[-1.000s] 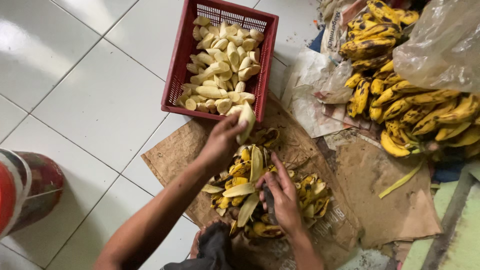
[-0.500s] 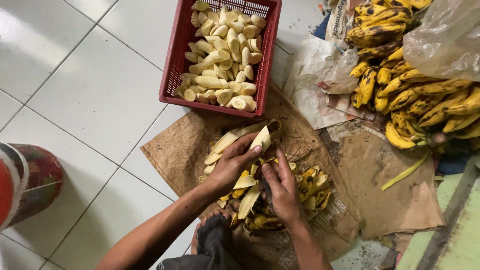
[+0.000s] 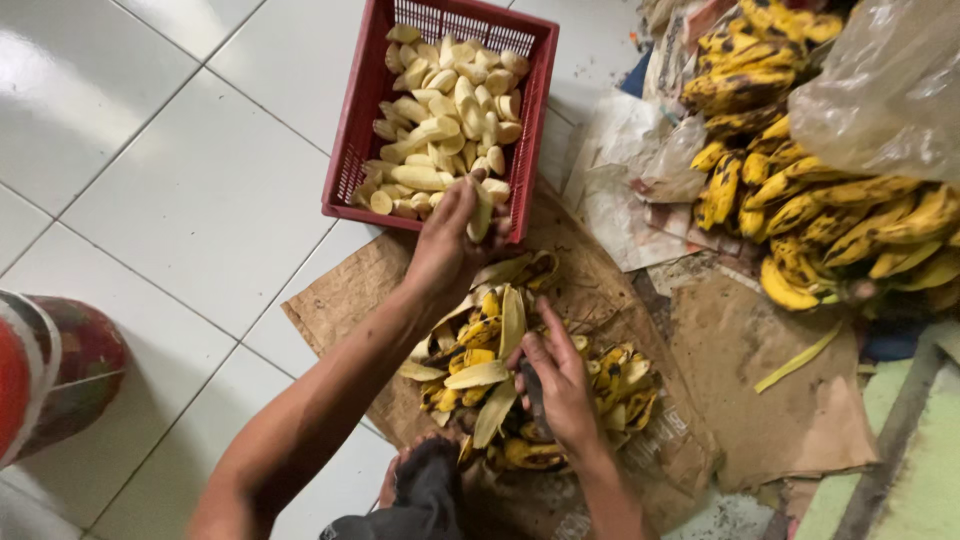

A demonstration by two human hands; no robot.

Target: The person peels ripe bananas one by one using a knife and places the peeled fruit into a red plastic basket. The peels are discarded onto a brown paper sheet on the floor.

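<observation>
Two hands: left hand (image 3: 447, 250) grip closed on peeled banana (image 3: 481, 212) over red crate (image 3: 352, 130), right hand (image 3: 560, 385) around dark handle (image 3: 533, 388).

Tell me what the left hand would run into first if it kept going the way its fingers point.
The left hand, holding a peeled banana piece, points up-frame toward the red crate. It would likely meet the peeled bananas heaped at the crate's near edge first, though its height above them is unclear.

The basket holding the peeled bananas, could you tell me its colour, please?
Red; the basket shows best in the head view.
</observation>
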